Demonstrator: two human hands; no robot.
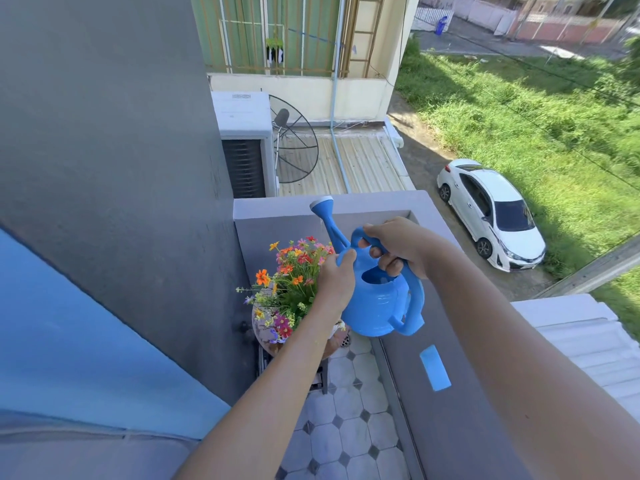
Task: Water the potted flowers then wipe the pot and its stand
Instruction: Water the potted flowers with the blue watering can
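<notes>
A blue plastic watering can hangs in the air over the balcony corner, its spout with a grey rose pointing up and away. My right hand grips its top handle. My left hand holds the can's body at the base of the spout. Just left of the can and below it stand the potted flowers, orange, red, pink and yellow. The pot is mostly hidden by blooms and my left forearm. It sits on a round brown stand in the corner.
A grey balcony wall runs along the right, with a blue cloth lying on its top. The floor is pale octagonal tile. A dark grey wall closes the left. Far below are a white car and grass.
</notes>
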